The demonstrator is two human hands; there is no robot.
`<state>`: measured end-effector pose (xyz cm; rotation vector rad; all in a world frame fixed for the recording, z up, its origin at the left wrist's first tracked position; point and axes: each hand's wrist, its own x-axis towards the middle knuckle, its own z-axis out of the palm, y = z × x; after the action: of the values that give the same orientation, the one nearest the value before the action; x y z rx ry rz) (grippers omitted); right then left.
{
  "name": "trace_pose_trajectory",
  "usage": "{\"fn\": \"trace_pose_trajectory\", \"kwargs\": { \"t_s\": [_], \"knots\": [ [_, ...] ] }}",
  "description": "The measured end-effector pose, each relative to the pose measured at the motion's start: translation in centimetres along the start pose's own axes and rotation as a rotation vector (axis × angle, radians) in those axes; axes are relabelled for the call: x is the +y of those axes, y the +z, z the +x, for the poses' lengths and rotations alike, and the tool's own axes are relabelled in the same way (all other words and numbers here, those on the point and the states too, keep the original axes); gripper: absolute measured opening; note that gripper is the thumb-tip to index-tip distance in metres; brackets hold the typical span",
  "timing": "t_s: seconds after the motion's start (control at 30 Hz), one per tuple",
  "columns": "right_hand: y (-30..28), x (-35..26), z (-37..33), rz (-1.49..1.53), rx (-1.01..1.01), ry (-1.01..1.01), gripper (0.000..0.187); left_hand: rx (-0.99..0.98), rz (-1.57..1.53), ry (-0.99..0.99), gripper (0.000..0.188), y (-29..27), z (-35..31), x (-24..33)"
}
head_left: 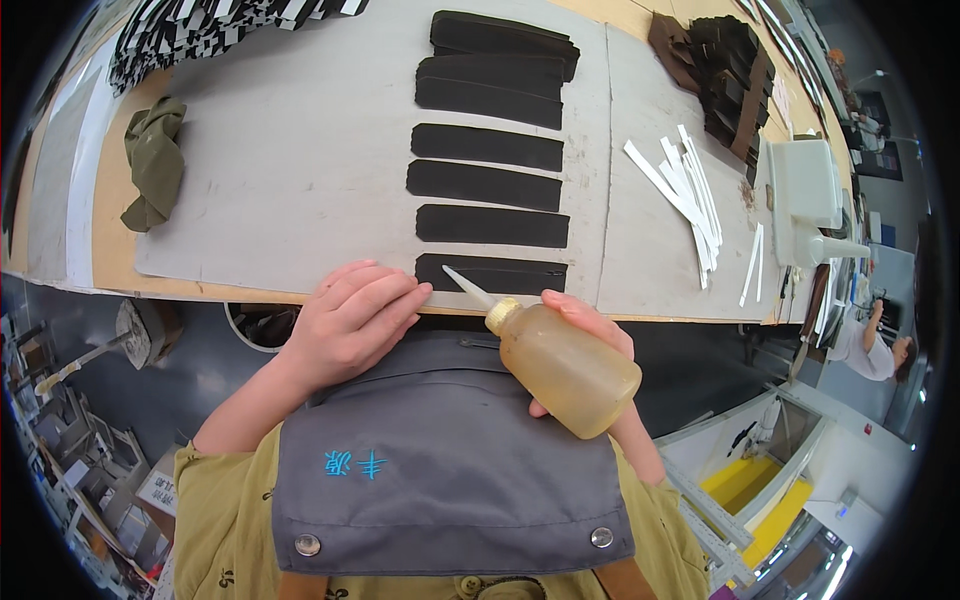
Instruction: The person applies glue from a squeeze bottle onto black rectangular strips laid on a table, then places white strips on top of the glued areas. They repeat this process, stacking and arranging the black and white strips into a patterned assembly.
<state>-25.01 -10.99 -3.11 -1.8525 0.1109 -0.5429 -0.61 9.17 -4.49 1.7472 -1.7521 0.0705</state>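
Observation:
My right hand (pixel 590 325) is wrapped round a translucent squeeze bottle (pixel 575 370) with yellowish contents. Its long white nozzle slants up and left, the tip over the nearest black strip (pixel 530 272); whether it touches cannot be told. A thin line runs along that strip. My left hand (pixel 360 318) lies at the table's front edge, fingers stretched and side by side, fingertips at the strip's left end. Beyond it, more black strips (pixel 490 226) lie crosswise in a column, and the farthest ones (pixel 500 40) overlap.
White narrow strips (pixel 690 200) lie loosely at the right. Behind them is a dark brown bundle (pixel 730 80). A white container (pixel 805 185) stands at the far right. Olive cloth (pixel 155 165) rests at the left, and black-and-white strips (pixel 200 40) are heaped behind. Another person (pixel 870 345) is off to the right.

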Motion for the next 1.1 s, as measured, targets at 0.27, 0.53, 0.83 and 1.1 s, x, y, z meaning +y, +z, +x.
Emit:
{"fn": "trace_pose_trajectory", "kwargs": {
  "t_s": [0.27,0.53,0.83,1.1],
  "knots": [
    [1.2,-0.7,3.5,-0.063,-0.008,-0.068,0.078,0.016,0.018,-0.011,0.035,0.3,-0.1,0.0],
    [-2.0,-1.3,0.1,-0.041,-0.002,-0.001,0.099,0.017,0.008,-0.012,0.037,0.3,0.1,0.1],
    [-4.7,-1.6,-5.7,-0.141,0.337,0.026,0.105,0.017,0.02,-0.014,0.033,-0.1,-0.1,0.3],
    [-4.7,-1.9,-6.5,-0.181,0.385,0.047,0.104,0.031,0.033,-0.012,0.032,0.2,0.0,0.3]
  ]
}}
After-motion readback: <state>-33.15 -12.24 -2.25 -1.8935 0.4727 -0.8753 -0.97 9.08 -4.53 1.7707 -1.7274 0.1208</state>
